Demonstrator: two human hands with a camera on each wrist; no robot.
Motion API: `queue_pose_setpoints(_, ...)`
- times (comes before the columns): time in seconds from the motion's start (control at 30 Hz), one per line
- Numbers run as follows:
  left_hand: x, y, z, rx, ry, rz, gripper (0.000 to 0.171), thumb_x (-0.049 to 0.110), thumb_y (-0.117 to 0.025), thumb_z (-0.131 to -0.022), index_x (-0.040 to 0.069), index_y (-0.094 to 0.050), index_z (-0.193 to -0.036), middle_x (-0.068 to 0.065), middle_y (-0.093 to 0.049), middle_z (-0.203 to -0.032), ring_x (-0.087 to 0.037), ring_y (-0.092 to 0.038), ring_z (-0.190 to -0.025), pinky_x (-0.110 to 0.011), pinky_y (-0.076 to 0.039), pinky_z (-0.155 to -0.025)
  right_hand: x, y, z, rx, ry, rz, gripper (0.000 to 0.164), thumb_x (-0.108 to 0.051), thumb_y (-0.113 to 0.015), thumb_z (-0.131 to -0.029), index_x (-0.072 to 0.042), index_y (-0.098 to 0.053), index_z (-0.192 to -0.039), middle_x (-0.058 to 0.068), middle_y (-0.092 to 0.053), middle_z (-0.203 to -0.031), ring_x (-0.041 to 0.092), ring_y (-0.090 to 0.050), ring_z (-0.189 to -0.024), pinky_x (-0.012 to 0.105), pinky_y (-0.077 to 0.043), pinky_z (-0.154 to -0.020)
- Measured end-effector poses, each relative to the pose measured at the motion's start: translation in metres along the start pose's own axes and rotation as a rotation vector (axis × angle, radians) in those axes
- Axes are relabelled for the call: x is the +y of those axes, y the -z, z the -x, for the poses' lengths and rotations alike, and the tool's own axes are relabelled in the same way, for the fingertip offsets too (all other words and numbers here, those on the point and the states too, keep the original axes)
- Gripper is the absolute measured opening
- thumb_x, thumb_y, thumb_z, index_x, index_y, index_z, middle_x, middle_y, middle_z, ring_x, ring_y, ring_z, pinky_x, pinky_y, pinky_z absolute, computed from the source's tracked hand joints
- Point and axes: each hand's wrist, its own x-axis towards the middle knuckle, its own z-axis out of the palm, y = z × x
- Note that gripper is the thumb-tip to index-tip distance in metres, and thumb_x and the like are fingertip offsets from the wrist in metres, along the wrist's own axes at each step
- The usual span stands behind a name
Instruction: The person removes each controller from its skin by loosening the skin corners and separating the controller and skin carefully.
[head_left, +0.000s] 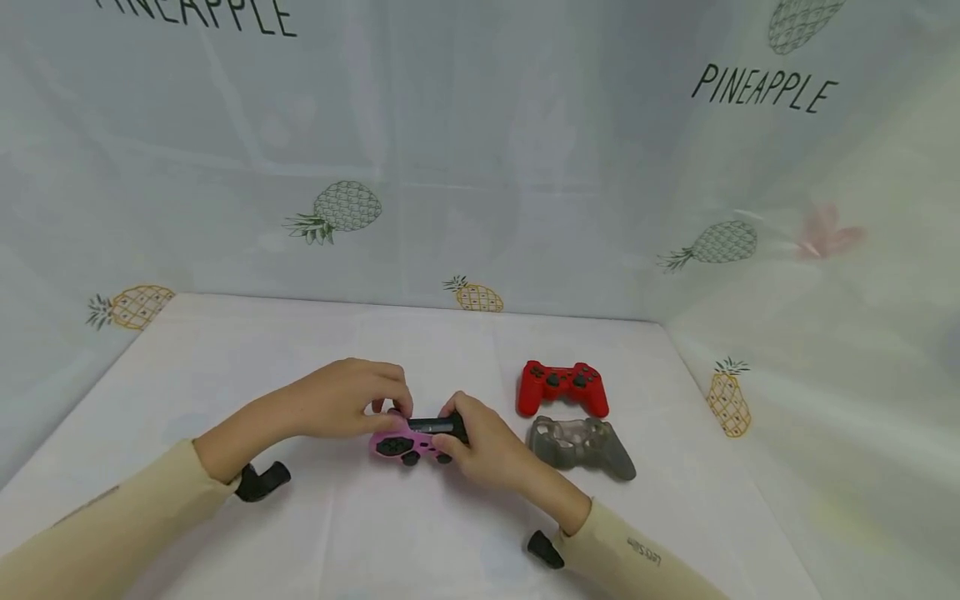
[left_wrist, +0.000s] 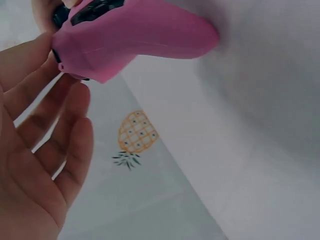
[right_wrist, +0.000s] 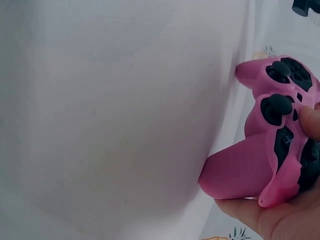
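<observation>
A black game controller in a pink rubbery cover (head_left: 393, 447) is held between both hands just above the white table, near its middle. The cover is pulled partly off: the controller's black upper edge (head_left: 433, 426) shows bare on the right half. My left hand (head_left: 347, 400) pinches the cover's top edge at the left end with thumb and fingers. At the other end, my right hand (head_left: 486, 444) grips the controller, its thumb on the front face. In the right wrist view, both black thumbsticks (right_wrist: 281, 104) poke through the cover and a grip hangs toward the table.
To the right of the hands lie a red controller (head_left: 529, 392) and, just in front of it, a translucent grey controller (head_left: 553, 450). The white tabletop (head_left: 420, 542) meets a pineapple-print curtain (head_left: 480, 233) at the back and sides. Black straps (head_left: 262, 482) sit at the wrists.
</observation>
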Motion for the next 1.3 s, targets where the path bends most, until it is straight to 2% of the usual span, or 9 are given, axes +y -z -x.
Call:
queue_pose_setpoints(0.13,0.011,0.005,-0.008,-0.049,0.033,-0.041,0.014,0.02,-0.083,-0.091,0.032,-0.074,-0.093,0.019,-0.059,-0.094,-0.002,-0.057,-0.078,-0.025,-0.048,-0.07,0.0,0.001,0.003,0.033,0.022,0.029,0.022,-0.018,-0.075,-0.101,-0.013,-0.057,-0.114,-0.002,-0.066,-0.104,0.013,-0.058,-0.092,0.028,-0.05,-0.081)
queue_pose_setpoints(0.3,0.021,0.006,-0.012,-0.072,0.06,-0.084,0.019,0.019,-0.086,-0.086,0.03,-0.071,-0.086,0.014,-0.057,-0.088,-0.001,-0.051,-0.071,-0.025,-0.044,-0.066,-0.001,0.001,0.004,0.054,0.044,0.043,0.025,-0.018,-0.079,-0.098,-0.014,-0.06,-0.113,-0.003,-0.069,-0.106,0.011,-0.059,-0.094,0.028,-0.051,-0.083)
queue_pose_setpoints(0.5,0.032,0.001,-0.01,-0.084,0.052,-0.129,0.022,0.018,-0.086,-0.085,0.029,-0.068,-0.082,0.013,-0.051,-0.085,-0.003,-0.045,-0.067,-0.024,-0.04,-0.062,-0.002,0.005,0.005,0.012,0.046,0.093,0.029,-0.023,-0.087,-0.091,-0.018,-0.062,-0.105,-0.007,-0.07,-0.101,0.008,-0.059,-0.086,0.024,-0.049,-0.076)
queue_pose_setpoints(0.67,0.035,-0.004,-0.01,-0.074,0.036,-0.173,0.021,0.015,-0.083,-0.081,0.027,-0.066,-0.08,0.014,-0.045,-0.084,-0.005,-0.042,-0.066,-0.024,-0.037,-0.06,-0.003,0.007,0.004,-0.021,0.046,0.101,0.029,-0.025,-0.087,-0.091,-0.019,-0.062,-0.104,-0.008,-0.069,-0.1,0.007,-0.059,-0.084,0.024,-0.048,-0.074)
queue_pose_setpoints(0.83,0.029,-0.009,-0.014,-0.095,0.061,-0.122,0.023,0.017,-0.085,-0.083,0.028,-0.064,-0.08,0.013,-0.046,-0.084,-0.004,-0.044,-0.068,-0.024,-0.038,-0.061,-0.003,0.009,0.003,-0.034,0.041,0.083,0.028,-0.024,-0.087,-0.092,-0.019,-0.062,-0.103,-0.008,-0.069,-0.099,0.006,-0.059,-0.083,0.023,-0.049,-0.072)
queue_pose_setpoints(1.07,0.028,-0.003,-0.02,-0.159,0.141,-0.059,0.027,0.019,-0.088,-0.086,0.027,-0.063,-0.079,0.012,-0.049,-0.083,-0.007,-0.048,-0.07,-0.027,-0.041,-0.064,-0.002,0.012,-0.001,-0.047,0.038,0.065,0.026,-0.025,-0.086,-0.092,-0.018,-0.063,-0.104,-0.008,-0.069,-0.096,0.005,-0.059,-0.08,0.023,-0.049,-0.069)
queue_pose_setpoints(1.2,0.026,0.0,-0.02,-0.164,0.169,-0.049,0.028,0.017,-0.088,-0.086,0.027,-0.063,-0.077,0.01,-0.051,-0.081,-0.007,-0.048,-0.071,-0.027,-0.042,-0.066,-0.002,0.013,-0.003,-0.049,0.041,0.073,0.026,-0.024,-0.086,-0.093,-0.018,-0.064,-0.105,-0.009,-0.069,-0.095,0.005,-0.059,-0.078,0.022,-0.048,-0.067)
queue_pose_setpoints(1.3,0.024,0.002,-0.017,-0.146,0.161,-0.04,0.029,0.015,-0.087,-0.086,0.026,-0.062,-0.077,0.01,-0.051,-0.08,-0.006,-0.048,-0.071,-0.027,-0.041,-0.066,-0.004,0.014,-0.005,-0.051,0.05,0.081,0.026,-0.025,-0.085,-0.093,-0.017,-0.064,-0.105,-0.009,-0.068,-0.094,0.005,-0.058,-0.077,0.022,-0.047,-0.067)
